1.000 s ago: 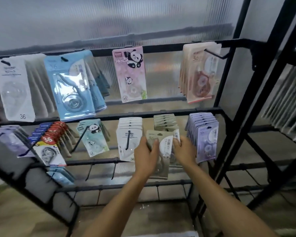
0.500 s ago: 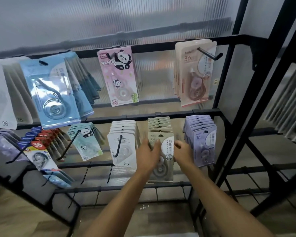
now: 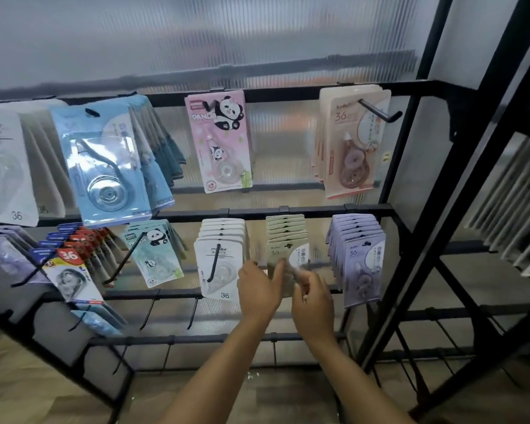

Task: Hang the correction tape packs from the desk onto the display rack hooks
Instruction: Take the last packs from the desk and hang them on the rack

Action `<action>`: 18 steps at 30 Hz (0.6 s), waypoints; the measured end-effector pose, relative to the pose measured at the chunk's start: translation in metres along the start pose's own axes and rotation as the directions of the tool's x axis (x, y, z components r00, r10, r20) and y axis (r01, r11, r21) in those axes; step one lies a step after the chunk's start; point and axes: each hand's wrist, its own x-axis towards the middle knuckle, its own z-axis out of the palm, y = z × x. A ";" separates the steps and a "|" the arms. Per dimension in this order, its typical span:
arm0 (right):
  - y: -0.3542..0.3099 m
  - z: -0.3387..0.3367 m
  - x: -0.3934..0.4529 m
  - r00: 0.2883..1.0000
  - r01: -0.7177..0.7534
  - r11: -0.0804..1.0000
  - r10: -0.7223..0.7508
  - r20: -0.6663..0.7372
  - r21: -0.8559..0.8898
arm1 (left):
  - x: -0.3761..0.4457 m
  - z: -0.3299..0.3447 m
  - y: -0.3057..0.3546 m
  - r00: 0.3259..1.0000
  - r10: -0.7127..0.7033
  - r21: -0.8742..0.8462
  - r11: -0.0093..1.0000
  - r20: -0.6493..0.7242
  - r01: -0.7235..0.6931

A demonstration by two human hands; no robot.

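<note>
Rack [image 3: 303,211], middle row | our left hand [image 3: 257,293] and right hand [image 3: 312,304] each gripped the front green pack [image 3: 285,250] | its lower half blurred

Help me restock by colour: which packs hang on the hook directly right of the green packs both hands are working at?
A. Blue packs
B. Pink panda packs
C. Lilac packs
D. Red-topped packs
C: the lilac packs fill the hook just right of the green packs, on the same bar of the rack.
</note>
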 end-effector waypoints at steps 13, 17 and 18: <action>-0.135 0.166 -0.166 0.823 0.327 0.944 -0.258 0.507 -0.049 | -0.062 -0.228 -0.185 0.995 -0.008 0.225 0.974 -0.103 0.031; -0.207 0.241 -0.257 0.682 0.477 0.879 -0.389 0.619 0.027 | -0.104 -0.348 -0.256 0.967 -0.024 0.259 0.962 -0.255 0.092; -0.225 0.258 -0.280 0.642 0.514 0.855 -0.438 0.630 0.071 | -0.115 -0.377 -0.273 0.956 -0.036 0.278 0.953 -0.290 0.120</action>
